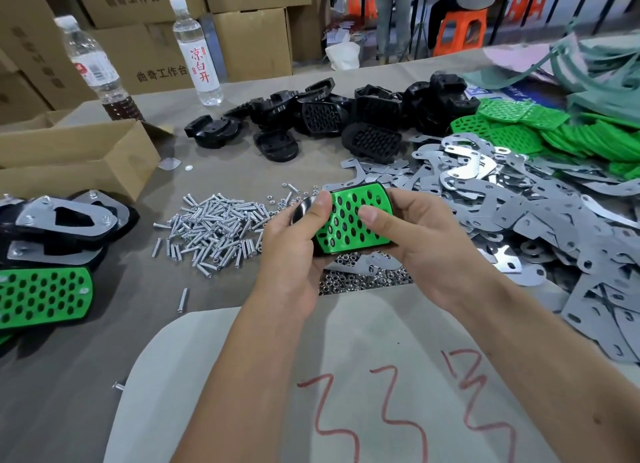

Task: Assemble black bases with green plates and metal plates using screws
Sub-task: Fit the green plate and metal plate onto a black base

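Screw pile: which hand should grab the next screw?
Probably left. The left hand sits right beside the screw pile; the right hand, on the far side, can keep gripping the green plate.

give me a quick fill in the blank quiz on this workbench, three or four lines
1. Both hands, the left hand and the right hand, hold a black base with a ____ plate on top.
2. The loose pile of screws lies to the ____ of the hands.
3. Two ____ bottles stand at the table's far edge.
4. The spare black bases are piled ____ the hands, farther from the camera.

Missing words: green; left; plastic; beyond
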Demonstrator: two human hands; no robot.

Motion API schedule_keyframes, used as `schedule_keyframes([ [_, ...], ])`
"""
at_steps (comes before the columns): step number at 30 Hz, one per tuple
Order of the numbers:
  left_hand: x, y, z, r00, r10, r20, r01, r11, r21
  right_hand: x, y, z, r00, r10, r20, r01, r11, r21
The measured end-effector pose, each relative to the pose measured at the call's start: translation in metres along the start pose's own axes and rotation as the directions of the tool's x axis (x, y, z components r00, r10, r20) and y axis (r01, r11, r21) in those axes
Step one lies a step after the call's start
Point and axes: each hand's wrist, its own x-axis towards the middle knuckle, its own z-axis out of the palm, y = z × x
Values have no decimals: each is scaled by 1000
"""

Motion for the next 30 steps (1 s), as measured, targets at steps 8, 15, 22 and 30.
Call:
schedule_keyframes([
  [8,1,-3,-2,995,93,-36,-82,969,234,5,8,-5,983,53,-176,-78,987,-140],
  [15,-1,-4,-1,932,351,92,-349,797,493,2,5,-1,992,-120,-28,108,956,-272],
  [22,-2,-1,0,935,351,43,-338,852,400,2,2,0,996,-88,23,91,986,-137],
  [30,2,-1,-9,980,155,126,-193,901,390,4,4,-7,997,-69,-40,64,991,-121],
])
